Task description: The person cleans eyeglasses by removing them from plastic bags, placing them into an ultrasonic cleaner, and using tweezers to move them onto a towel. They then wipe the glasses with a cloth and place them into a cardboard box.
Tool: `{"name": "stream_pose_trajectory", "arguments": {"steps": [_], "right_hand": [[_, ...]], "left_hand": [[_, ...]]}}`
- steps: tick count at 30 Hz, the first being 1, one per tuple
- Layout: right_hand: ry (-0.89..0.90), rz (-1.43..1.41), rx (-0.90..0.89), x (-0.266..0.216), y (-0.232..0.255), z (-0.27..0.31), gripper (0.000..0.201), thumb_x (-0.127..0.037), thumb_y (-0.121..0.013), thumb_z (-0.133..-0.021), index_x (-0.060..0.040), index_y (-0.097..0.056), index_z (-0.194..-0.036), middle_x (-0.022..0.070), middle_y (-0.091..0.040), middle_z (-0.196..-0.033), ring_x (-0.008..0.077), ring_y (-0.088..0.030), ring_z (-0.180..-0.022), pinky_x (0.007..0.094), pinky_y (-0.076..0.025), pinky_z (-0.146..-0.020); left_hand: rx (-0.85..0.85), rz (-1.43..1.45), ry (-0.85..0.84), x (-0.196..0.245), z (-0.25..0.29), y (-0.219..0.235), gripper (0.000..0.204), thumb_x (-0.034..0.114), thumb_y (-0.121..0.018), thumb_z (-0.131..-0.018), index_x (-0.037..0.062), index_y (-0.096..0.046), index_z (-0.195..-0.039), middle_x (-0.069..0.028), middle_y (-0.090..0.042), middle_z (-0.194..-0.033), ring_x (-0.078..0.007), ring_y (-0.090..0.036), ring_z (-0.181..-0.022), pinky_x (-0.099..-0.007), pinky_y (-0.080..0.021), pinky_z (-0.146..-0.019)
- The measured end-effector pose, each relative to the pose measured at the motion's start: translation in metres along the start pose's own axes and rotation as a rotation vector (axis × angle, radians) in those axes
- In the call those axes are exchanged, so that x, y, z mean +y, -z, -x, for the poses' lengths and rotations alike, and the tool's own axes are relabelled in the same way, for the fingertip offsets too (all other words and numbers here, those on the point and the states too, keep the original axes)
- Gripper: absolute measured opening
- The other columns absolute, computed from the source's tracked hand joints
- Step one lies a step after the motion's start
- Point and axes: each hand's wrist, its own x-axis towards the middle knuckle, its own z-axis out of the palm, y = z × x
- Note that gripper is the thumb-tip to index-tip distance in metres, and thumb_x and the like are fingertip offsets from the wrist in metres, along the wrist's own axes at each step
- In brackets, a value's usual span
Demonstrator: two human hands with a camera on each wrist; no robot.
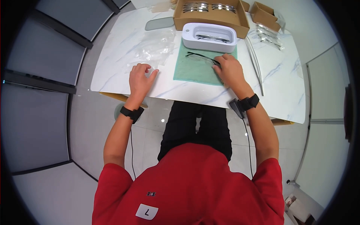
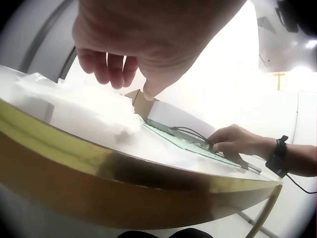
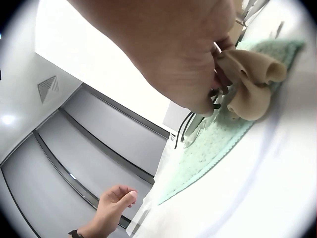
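My right hand [image 1: 229, 71] pinches a pair of dark-framed eyeglasses [image 1: 202, 56] at one side, above the green cloth [image 1: 183, 73]. Dark thin arms of the eyeglasses [image 2: 185, 130] stick out from the fingers toward the left. A crumpled tan cloth [image 3: 255, 96] hangs below the right hand in the right wrist view, against the fingers. My left hand [image 1: 141, 80] holds nothing, its fingers loosely bent and thumb apart, near the front of the clear plastic bags [image 1: 153, 50].
Behind the green cloth stands a white cleaner tub [image 1: 190, 44] with eyeglasses [image 1: 213, 38] in it. A cardboard box [image 1: 180, 23] of several eyeglasses is at the back. A grey lid [image 1: 159, 24] lies left; bagged eyeglasses [image 1: 269, 37] and a pale curved strip [image 1: 255, 62] lie right.
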Motion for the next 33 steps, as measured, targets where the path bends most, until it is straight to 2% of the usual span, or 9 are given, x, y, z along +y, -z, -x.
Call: {"name": "stream_pose_trajectory", "arguments": {"steps": [3,6,12,15,18,25,28,33], "right_hand": [[0.026,0.038,-0.011,0.003,-0.002,-0.002,0.019,-0.023,-0.078,-0.082,-0.0086,-0.073,-0.093,0.0096,-0.068,-0.091,0.0312,-0.067,-0.092,0.0436,-0.055,-0.078],[0.029,0.038,0.004,0.000,0.001,-0.005,0.018,-0.023,-0.078,-0.082,-0.0093,-0.074,-0.093,0.0092,-0.068,-0.091,0.0307,-0.067,-0.092,0.0435,-0.054,-0.077],[0.031,0.043,-0.004,-0.004,-0.006,-0.011,0.015,-0.020,-0.077,-0.084,-0.0097,-0.075,-0.094,0.0095,-0.068,-0.090,0.0315,-0.067,-0.090,0.0444,-0.053,-0.076],[0.012,0.009,-0.003,-0.013,0.007,-0.014,0.013,-0.017,-0.077,-0.084,-0.0081,-0.075,-0.093,0.0105,-0.068,-0.089,0.0328,-0.067,-0.088,0.0452,-0.054,-0.076],[0.004,0.044,-0.056,-0.016,0.013,-0.015,0.017,-0.016,-0.077,-0.085,-0.0058,-0.076,-0.099,0.0122,-0.071,-0.094,0.0351,-0.068,-0.088,0.0441,-0.056,-0.077],[0.030,0.068,-0.100,-0.016,0.013,-0.012,0.016,-0.016,-0.078,-0.083,-0.0061,-0.076,-0.096,0.0129,-0.070,-0.094,0.0350,-0.068,-0.089,0.0455,-0.056,-0.078],[0.068,0.092,-0.073,-0.015,0.011,-0.014,0.012,-0.014,-0.077,-0.081,-0.0064,-0.074,-0.090,0.0114,-0.068,-0.088,0.0344,-0.067,-0.087,0.0455,-0.055,-0.076],[0.104,0.124,-0.034,-0.012,0.007,-0.011,0.012,-0.018,-0.075,-0.081,-0.0081,-0.072,-0.087,0.0090,-0.067,-0.086,0.0306,-0.067,-0.087,0.0443,-0.052,-0.074]], "left_hand": [[-0.013,-0.087,-0.059,0.003,-0.008,-0.008,0.027,0.026,-0.084,-0.081,0.0047,-0.067,-0.085,-0.0073,-0.063,-0.079,-0.0267,-0.058,-0.078,-0.0400,-0.047,-0.070],[-0.061,-0.134,-0.033,-0.001,-0.009,-0.012,0.027,0.027,-0.083,-0.080,0.0060,-0.066,-0.082,-0.0078,-0.064,-0.082,-0.0290,-0.060,-0.080,-0.0415,-0.045,-0.073],[-0.147,-0.114,0.061,-0.008,-0.008,-0.021,0.022,0.019,-0.079,-0.081,0.0056,-0.063,-0.075,-0.0108,-0.064,-0.079,-0.0321,-0.061,-0.079,-0.0441,-0.046,-0.070],[-0.116,-0.075,0.064,-0.007,-0.002,-0.017,0.020,0.018,-0.078,-0.081,0.0055,-0.063,-0.075,-0.0117,-0.063,-0.079,-0.0332,-0.062,-0.078,-0.0456,-0.048,-0.069],[-0.070,-0.065,0.047,-0.008,0.002,-0.020,0.020,0.018,-0.076,-0.082,0.0054,-0.061,-0.076,-0.0108,-0.062,-0.077,-0.0335,-0.061,-0.075,-0.0456,-0.049,-0.068],[0.061,0.053,0.034,-0.008,0.017,-0.025,0.019,0.015,-0.074,-0.083,0.0047,-0.059,-0.076,-0.0122,-0.060,-0.077,-0.0354,-0.060,-0.077,-0.0467,-0.048,-0.068],[0.041,0.057,0.069,-0.007,0.025,-0.026,0.018,0.013,-0.075,-0.083,0.0069,-0.059,-0.077,-0.0099,-0.059,-0.077,-0.0325,-0.060,-0.077,-0.0470,-0.047,-0.069],[0.062,0.165,0.114,-0.001,0.035,-0.031,0.019,0.011,-0.076,-0.083,0.0071,-0.058,-0.077,-0.0064,-0.056,-0.074,-0.0279,-0.057,-0.073,-0.0430,-0.043,-0.068]]}}
